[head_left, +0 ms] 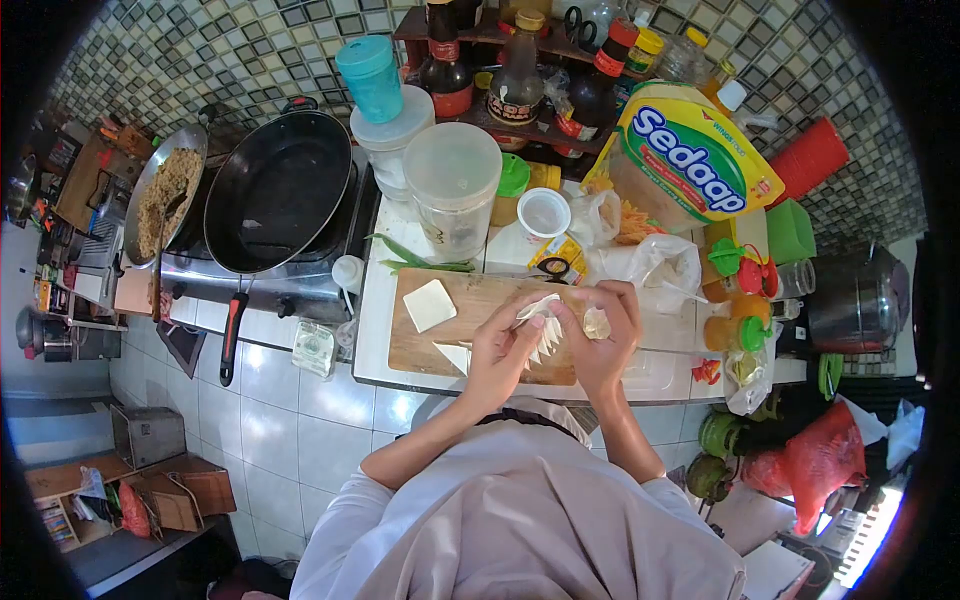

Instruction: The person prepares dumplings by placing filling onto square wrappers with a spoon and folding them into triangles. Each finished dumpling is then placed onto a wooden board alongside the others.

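Dumpling wrapper [541,312]: thin white sheet, pinched between left hand [497,345] and right hand [603,335], both closed on it, held over the cutting board [470,345] on the bench. Spare square wrapper [429,305] lies left, nearer the left hand.

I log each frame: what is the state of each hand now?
Left hand: closed on a white wrapper.
Right hand: closed, pinching the same wrapper.
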Action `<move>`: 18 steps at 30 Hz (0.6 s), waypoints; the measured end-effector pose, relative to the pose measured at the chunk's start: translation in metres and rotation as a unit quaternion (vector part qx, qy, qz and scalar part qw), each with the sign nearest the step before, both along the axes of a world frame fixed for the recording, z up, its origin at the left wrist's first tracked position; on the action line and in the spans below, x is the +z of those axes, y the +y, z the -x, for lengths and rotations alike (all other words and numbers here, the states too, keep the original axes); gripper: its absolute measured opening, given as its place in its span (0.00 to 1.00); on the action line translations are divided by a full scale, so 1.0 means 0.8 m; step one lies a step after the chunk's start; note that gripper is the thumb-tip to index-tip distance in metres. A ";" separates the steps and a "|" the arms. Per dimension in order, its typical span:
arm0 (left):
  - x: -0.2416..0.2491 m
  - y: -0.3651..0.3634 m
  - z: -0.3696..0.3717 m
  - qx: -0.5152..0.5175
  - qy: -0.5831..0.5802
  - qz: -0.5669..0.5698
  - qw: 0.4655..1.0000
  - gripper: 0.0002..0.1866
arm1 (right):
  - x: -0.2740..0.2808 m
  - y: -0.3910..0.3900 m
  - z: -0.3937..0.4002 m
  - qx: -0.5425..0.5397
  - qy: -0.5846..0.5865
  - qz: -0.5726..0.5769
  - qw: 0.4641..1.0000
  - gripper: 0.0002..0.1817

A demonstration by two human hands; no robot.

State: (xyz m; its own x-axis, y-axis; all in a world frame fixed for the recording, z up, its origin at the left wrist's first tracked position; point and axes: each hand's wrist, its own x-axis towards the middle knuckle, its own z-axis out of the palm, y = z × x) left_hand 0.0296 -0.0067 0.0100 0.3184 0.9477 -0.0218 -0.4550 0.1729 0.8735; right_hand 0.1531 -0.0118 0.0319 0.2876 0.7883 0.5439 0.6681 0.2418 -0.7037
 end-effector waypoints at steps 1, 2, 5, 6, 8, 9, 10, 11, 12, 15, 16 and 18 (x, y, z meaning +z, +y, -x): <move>0.000 0.001 0.000 0.004 0.002 -0.005 1.000 0.15 | 0.003 0.001 0.000 0.000 0.000 0.000 1.000 0.11; 0.000 0.002 0.002 0.004 0.002 -0.005 1.000 0.15 | 0.006 0.003 0.001 0.018 0.028 0.032 0.999 0.11; -0.001 0.007 0.008 -0.007 0.030 -0.022 0.999 0.15 | 0.000 0.005 -0.003 0.055 0.046 0.057 0.996 0.11; -0.005 0.009 0.012 -0.027 0.051 -0.019 0.998 0.15 | -0.004 0.006 -0.005 0.075 0.037 0.049 0.995 0.10; -0.006 0.010 0.015 -0.047 0.073 -0.016 0.996 0.15 | -0.007 0.005 -0.004 0.079 0.044 0.050 0.995 0.10; -0.006 0.009 0.016 -0.046 0.092 -0.014 0.995 0.16 | -0.008 0.005 -0.004 0.083 0.050 0.052 0.994 0.09; -0.005 0.008 0.017 -0.044 0.111 -0.012 0.993 0.16 | -0.006 0.005 -0.003 0.083 0.050 0.052 0.994 0.09; -0.004 0.009 0.018 -0.045 0.111 -0.012 0.993 0.16 | -0.002 0.005 -0.002 0.091 0.066 0.075 0.991 0.09; -0.002 0.011 0.018 -0.053 0.114 -0.020 0.992 0.16 | -0.001 0.004 -0.001 0.098 0.082 0.098 0.987 0.08; -0.006 0.013 0.018 -0.061 0.092 -0.036 0.993 0.16 | -0.003 0.004 -0.004 0.114 0.096 0.145 0.978 0.06; -0.008 0.014 0.018 -0.059 0.068 -0.043 0.995 0.17 | -0.005 0.004 -0.005 0.114 0.097 0.145 0.978 0.06; -0.010 0.015 0.018 -0.037 0.100 -0.031 0.994 0.15 | -0.008 0.002 -0.006 0.120 0.121 0.140 0.975 0.06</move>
